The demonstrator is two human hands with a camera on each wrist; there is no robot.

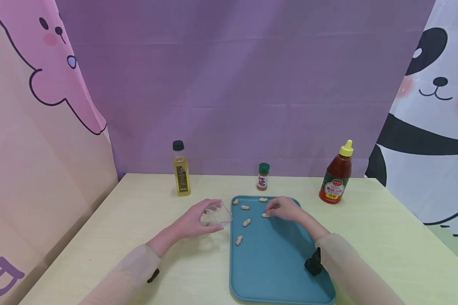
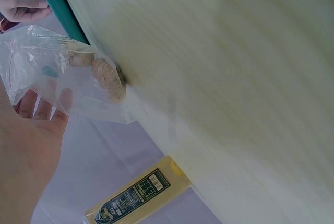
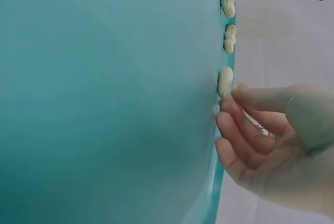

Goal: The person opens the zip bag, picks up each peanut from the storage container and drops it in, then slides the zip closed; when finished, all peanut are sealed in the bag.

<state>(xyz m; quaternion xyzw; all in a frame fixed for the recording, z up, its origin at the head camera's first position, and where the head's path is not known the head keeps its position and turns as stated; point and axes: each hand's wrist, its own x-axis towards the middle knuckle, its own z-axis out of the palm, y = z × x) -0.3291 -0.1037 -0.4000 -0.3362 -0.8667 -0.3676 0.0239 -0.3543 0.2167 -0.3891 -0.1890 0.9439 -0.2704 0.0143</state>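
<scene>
My left hand (image 1: 196, 220) holds a clear plastic bag (image 1: 216, 215) beside the tray's left edge. In the left wrist view, several peanuts (image 2: 106, 72) lie inside that bag. Over the upper part of the blue tray (image 1: 275, 262) is my right hand (image 1: 284, 209), its thumb and fingertips pinching the end of a peanut (image 3: 225, 82). That peanut is at the tray surface. Other unshelled peanuts lie apart along the tray's left and far sides, among them one peanut (image 1: 246, 222) near the middle left and one (image 1: 239, 240) lower down.
Behind the bag stands an oil bottle (image 1: 181, 173) with a dark cap. A small green-capped spice jar (image 1: 263, 177) is beyond the tray, and a red sauce bottle (image 1: 335, 178) with a yellow tip stands at the right. The light wooden table (image 1: 191, 275) meets a purple cloth (image 1: 233, 84).
</scene>
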